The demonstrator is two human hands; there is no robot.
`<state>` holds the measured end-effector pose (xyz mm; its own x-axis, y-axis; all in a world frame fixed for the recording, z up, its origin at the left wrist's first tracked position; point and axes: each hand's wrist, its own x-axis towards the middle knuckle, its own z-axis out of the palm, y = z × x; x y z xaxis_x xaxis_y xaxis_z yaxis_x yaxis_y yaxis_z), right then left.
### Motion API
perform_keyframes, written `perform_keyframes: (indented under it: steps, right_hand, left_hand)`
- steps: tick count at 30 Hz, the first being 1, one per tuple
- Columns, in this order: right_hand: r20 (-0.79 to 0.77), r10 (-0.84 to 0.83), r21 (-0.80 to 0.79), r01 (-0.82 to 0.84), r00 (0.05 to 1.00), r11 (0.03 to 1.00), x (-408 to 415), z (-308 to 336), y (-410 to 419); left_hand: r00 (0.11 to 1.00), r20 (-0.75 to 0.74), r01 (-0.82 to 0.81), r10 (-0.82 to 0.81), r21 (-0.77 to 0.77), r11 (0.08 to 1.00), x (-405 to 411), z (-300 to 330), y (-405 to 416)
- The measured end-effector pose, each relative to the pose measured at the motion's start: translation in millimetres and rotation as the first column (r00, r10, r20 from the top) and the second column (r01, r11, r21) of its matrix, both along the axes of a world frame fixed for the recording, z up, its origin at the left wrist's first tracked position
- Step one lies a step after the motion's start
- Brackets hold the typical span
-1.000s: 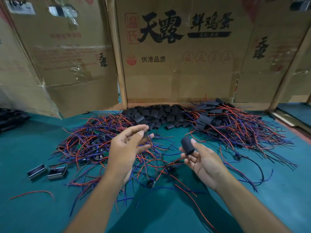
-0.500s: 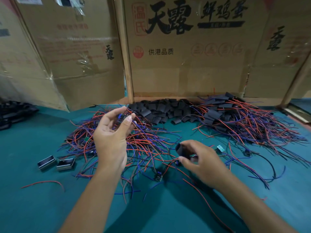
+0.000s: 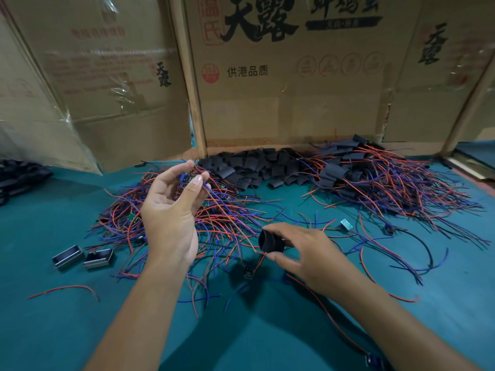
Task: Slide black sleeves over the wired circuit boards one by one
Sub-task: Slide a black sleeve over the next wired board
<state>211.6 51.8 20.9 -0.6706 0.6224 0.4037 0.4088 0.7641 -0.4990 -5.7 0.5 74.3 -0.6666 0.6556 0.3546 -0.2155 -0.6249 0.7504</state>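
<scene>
My left hand (image 3: 171, 210) is raised over a tangle of red and blue wired circuit boards (image 3: 219, 218) and pinches one small wired board (image 3: 187, 179) between thumb and fingers; its wires trail down to the right. My right hand (image 3: 302, 250) sits lower, near the green table, and grips a black sleeve (image 3: 269, 241) whose open end faces left. A heap of loose black sleeves (image 3: 257, 167) lies at the back centre. To the right spreads a pile of boards with sleeves on them (image 3: 375, 180).
Cardboard boxes (image 3: 281, 76) wall off the back of the green table (image 3: 80, 317). Two small dark rectangular housings (image 3: 83, 257) lie at the left. A loose red wire (image 3: 64, 289) lies front left, and a bare board (image 3: 347, 224) right of centre.
My left hand rose away from me, lifting a wired board out of the tangle. My right hand dropped toward the table and turned the sleeve's opening to the left.
</scene>
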Motion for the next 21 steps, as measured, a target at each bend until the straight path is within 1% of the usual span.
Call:
perform_keyframes:
  steps: [5,11,16,21]
  right_hand:
    - [-0.039,0.07,-0.041,-0.071,0.997,0.997,-2.0,2.6,-3.2]
    - [-0.018,0.131,-0.053,-0.132,0.991,0.99,-3.2,5.2,-5.9]
    - [-0.016,0.146,-0.131,-0.147,0.989,0.98,-4.0,6.5,-7.7]
    - [-0.011,0.148,-0.167,-0.147,0.989,0.975,-3.1,4.8,-7.3]
  left_hand:
    - [0.999,-0.032,-0.015,0.015,-0.024,1.0,2.5,-3.3,0.8]
    - [0.999,-0.02,-0.028,0.028,-0.019,0.999,1.2,-5.5,1.6]
    - [0.999,-0.035,-0.039,0.038,-0.017,0.999,-0.2,-4.7,1.8]
    - [0.996,-0.053,-0.078,0.078,-0.009,0.997,-2.5,-4.4,0.7]
